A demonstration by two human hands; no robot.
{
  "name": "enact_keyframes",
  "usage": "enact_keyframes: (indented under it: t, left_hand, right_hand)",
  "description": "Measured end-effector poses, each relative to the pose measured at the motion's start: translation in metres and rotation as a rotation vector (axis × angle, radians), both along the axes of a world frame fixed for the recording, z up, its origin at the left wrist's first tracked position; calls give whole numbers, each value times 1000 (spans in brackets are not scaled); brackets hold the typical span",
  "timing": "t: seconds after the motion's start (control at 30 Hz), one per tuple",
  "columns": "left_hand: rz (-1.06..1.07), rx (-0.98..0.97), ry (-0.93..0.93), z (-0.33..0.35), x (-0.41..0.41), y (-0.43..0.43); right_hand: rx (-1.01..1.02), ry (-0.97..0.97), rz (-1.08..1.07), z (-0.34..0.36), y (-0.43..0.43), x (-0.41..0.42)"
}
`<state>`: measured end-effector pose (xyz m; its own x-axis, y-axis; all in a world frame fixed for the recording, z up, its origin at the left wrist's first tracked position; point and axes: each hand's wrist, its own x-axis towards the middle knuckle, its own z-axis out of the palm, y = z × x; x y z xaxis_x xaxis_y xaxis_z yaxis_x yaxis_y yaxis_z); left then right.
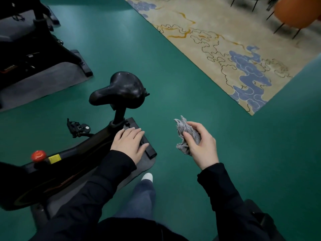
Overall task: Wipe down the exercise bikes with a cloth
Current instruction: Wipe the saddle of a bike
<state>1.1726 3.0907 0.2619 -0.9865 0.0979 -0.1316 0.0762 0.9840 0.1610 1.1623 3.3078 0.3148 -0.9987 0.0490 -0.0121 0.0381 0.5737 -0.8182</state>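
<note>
A black exercise bike (57,173) stands at the lower left, its black saddle (121,90) raised on a post. My left hand (129,145) hovers with straight fingers over the bike's rear frame, just behind the seat post; whether it touches is unclear. My right hand (202,144) grips a crumpled grey cloth (185,134) in the air to the right of the bike, apart from it. A red knob (38,155) and a yellow label (54,158) sit on the frame. A pedal (78,128) sticks out on the far side.
A second black exercise bike (31,49) stands on a grey mat (43,82) at the upper left. Green floor (173,75) surrounds both. A patterned beige and blue rug (234,49) lies at the upper right, with an orange chair (295,13) on it. My foot (147,177) is beside the near bike's mat.
</note>
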Motion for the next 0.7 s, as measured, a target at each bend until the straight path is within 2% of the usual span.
enact_keyframes:
  t: [0.3,0.7]
  left_hand:
    - [50,39,-97,-19,-75,-7]
    - [245,61,-134,-24,-129,-5]
  right_hand:
    - [56,-87,67,-9,-14,-94]
    - [70,-91,319,-18,-28,-193]
